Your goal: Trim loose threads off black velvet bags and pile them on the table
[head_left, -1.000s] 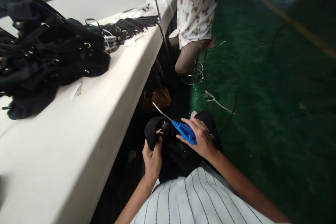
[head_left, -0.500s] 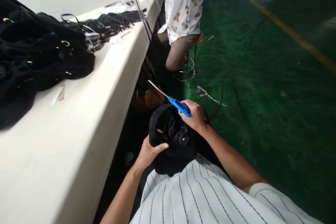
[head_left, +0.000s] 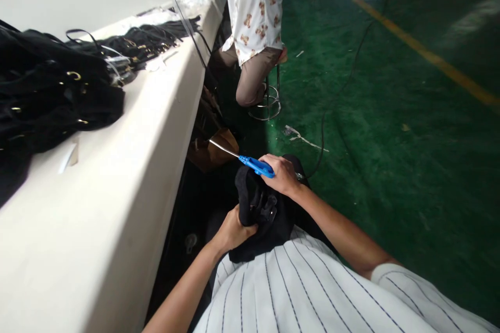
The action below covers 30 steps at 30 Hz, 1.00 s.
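Note:
A black fabric bag [head_left: 269,237] rests in my lap with its opening turned up. My left hand [head_left: 235,229] grips its left rim, thumb outside and the other fingers partly hidden by the cloth. Small black straps or clips [head_left: 269,209] show inside the opening. My right hand [head_left: 280,173] is closed round a blue air blow gun [head_left: 255,165] above the bag's far edge. Its long thin metal nozzle points left, away from the opening. Part of the gun's handle is hidden in my palm.
A long white table [head_left: 117,177] runs along my left, bearing a heap of black bags [head_left: 50,88] with gold rings. Ahead, a person in a patterned shirt [head_left: 253,10] is on a metal stool [head_left: 269,101]. A dark hose [head_left: 322,135] trails over the green floor.
My left hand has moved right, folding the bag's rim inward and narrowing its opening. The blow gun has shifted slightly left and down. The whole view has swung a little to the right.

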Motion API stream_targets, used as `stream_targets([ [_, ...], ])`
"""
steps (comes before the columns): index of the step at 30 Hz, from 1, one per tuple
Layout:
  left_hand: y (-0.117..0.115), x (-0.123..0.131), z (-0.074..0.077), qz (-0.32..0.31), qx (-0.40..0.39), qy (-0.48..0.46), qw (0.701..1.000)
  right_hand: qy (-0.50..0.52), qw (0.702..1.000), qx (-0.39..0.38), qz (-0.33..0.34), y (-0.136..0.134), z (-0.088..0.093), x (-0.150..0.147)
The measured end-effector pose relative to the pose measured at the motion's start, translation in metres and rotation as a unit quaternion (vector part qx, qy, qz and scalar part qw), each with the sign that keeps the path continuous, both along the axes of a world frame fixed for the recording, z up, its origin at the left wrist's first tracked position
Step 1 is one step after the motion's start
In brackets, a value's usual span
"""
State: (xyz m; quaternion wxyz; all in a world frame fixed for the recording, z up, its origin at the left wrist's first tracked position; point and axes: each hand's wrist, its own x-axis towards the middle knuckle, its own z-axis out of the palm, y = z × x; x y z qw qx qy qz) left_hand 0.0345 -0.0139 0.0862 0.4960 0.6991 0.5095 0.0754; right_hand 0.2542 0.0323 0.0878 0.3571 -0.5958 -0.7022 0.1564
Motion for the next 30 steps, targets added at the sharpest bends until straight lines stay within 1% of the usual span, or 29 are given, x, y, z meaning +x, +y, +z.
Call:
stream_targets([
  [2, 0.001, 0.0, -0.004, -0.017, 0.019, -0.025, 0.999, -0.003, 1.0, -0.006, 0.005, 0.0, 0.0, 0.001],
  [3, 0.003, -0.001, -0.005, -0.03, 0.011, -0.033, 0.999, -0.003, 1.0, -0.006, 0.009, 0.001, 0.001, 0.001],
  [5, 0.006, -0.004, -0.006, -0.042, -0.031, -0.051, 0.997, 0.0, 1.0, -0.001, 0.016, 0.002, 0.003, 0.001],
  [7, 0.007, -0.009, -0.006, -0.019, -0.068, -0.085, 0.994, 0.001, 1.0, 0.007, 0.023, 0.003, 0.005, 0.002],
  [9, 0.007, -0.015, -0.007, 0.044, -0.085, -0.123, 0.988, 0.006, 1.0, 0.017, 0.022, 0.0, 0.006, 0.006],
  [11, 0.005, -0.022, -0.011, 0.129, -0.093, -0.154, 0.975, 0.017, 0.999, 0.028, 0.014, -0.007, 0.006, 0.014],
  [12, 0.003, -0.026, -0.015, 0.176, -0.095, -0.173, 0.964, 0.024, 0.999, 0.033, 0.008, -0.011, 0.006, 0.018],
  [14, 0.0, -0.032, -0.022, 0.268, -0.097, -0.22, 0.933, 0.035, 0.999, 0.038, 0.005, -0.022, 0.007, 0.026],
  [17, -0.002, -0.037, -0.03, 0.363, -0.082, -0.264, 0.89, 0.033, 0.998, 0.018, 0.048, -0.038, 0.007, 0.028],
  [19, -0.002, -0.037, -0.031, 0.396, -0.068, -0.266, 0.876, 0.028, 0.996, 0.003, 0.086, -0.044, 0.006, 0.021],
  [21, -0.002, -0.034, -0.028, 0.394, -0.064, -0.272, 0.876, 0.028, 0.994, 0.002, 0.102, -0.048, 0.004, 0.008],
  [22, -0.001, -0.032, -0.025, 0.377, -0.066, -0.28, 0.88, 0.03, 0.994, 0.006, 0.101, -0.049, 0.003, 0.001],
  [24, 0.001, -0.028, -0.017, 0.326, -0.065, -0.276, 0.902, 0.035, 0.995, 0.021, 0.089, -0.05, 0.0, -0.011],
  [26, 0.003, -0.023, -0.006, 0.272, -0.052, -0.228, 0.933, 0.032, 0.996, 0.035, 0.07, -0.05, -0.006, -0.018],
  [28, 0.005, -0.018, 0.003, 0.223, -0.026, -0.167, 0.96, 0.015, 0.997, 0.055, 0.052, -0.046, -0.017, -0.023],
  [30, 0.007, -0.015, 0.011, 0.179, -0.001, -0.161, 0.971, -0.026, 0.992, 0.112, 0.042, -0.038, -0.031, -0.026],
])
